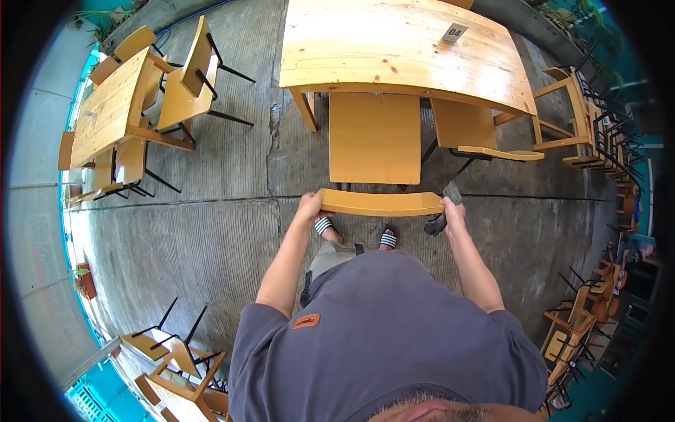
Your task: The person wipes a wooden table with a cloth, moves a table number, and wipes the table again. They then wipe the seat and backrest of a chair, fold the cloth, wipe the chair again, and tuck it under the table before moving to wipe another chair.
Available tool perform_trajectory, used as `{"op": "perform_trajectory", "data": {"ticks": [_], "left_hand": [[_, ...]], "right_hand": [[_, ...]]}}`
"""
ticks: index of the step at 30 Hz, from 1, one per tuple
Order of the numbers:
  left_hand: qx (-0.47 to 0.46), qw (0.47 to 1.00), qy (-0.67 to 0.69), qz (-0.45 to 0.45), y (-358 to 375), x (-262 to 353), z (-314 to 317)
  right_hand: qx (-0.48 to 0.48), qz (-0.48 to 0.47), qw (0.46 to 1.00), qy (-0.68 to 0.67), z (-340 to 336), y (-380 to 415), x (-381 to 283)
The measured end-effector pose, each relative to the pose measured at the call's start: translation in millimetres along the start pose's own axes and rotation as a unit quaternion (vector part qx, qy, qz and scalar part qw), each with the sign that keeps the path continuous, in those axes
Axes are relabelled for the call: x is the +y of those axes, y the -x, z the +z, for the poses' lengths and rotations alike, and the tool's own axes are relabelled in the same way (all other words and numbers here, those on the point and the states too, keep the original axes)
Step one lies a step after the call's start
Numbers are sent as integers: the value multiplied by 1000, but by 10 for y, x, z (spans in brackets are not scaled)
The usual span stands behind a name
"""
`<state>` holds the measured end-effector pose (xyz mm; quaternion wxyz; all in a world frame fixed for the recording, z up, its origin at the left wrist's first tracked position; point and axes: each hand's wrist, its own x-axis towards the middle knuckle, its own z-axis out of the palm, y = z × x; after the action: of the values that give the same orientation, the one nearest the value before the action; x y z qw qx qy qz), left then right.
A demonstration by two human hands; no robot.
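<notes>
A wooden chair (pixel 374 137) stands in front of me, its seat pushed partly under a wooden table (pixel 394 49). My left hand (pixel 308 208) grips the left end of the chair's curved backrest (pixel 380 203). My right hand (pixel 451 210) grips the backrest's right end and also holds a grey cloth (pixel 443 208), which sticks out above and below the fingers. My sandalled feet show just under the backrest.
A second chair (pixel 472 130) sits to the right under the same table, which carries a number card (pixel 454 32). Another table with chairs (pixel 112 105) stands at the left. More chairs are at the lower left (pixel 176 359) and stacked along the right (pixel 583 119). The floor is grooved concrete.
</notes>
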<state>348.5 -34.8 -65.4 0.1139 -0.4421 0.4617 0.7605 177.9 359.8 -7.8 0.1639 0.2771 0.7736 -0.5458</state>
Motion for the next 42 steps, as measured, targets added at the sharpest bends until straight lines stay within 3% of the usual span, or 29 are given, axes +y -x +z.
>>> {"op": "perform_trajectory", "data": {"ticks": [4, 6, 12, 16, 18, 21, 24, 34, 38, 42], "left_hand": [[-2, 1000, 1, 3, -57, -248, -231], [14, 998, 60, 12, -26, -293, -181], [-50, 994, 89, -29, 13, -426, 200], [-75, 991, 109, -31, 124, -69, 634], [-70, 992, 101, -8, 113, 201, 800], [-92, 994, 56, 14, -9, 671, 1018], [-24, 1000, -5, 5, -90, 1003, 1176], [12, 995, -82, 49, -829, 1809, 460], [-10, 994, -83, 64, -947, 1596, 115], [34, 997, -48, 48, -903, 1329, 151]], "right_hand": [[-7, -73, 997, -7, 191, 72, -180], [23, -86, 996, 10, 229, 123, -417], [7, -145, 988, 58, 97, -173, -818], [58, -138, 988, 47, -86, -708, -851], [39, -145, 988, 23, -252, -1094, -676], [45, -111, 993, 18, -348, -1049, -683], [25, -59, 998, -22, -406, -1117, -603], [11, -41, 996, -75, 616, -838, -648], [22, -20, 999, -39, 936, -915, -561], [10, -79, 996, -34, 1031, -1266, -640]]}}
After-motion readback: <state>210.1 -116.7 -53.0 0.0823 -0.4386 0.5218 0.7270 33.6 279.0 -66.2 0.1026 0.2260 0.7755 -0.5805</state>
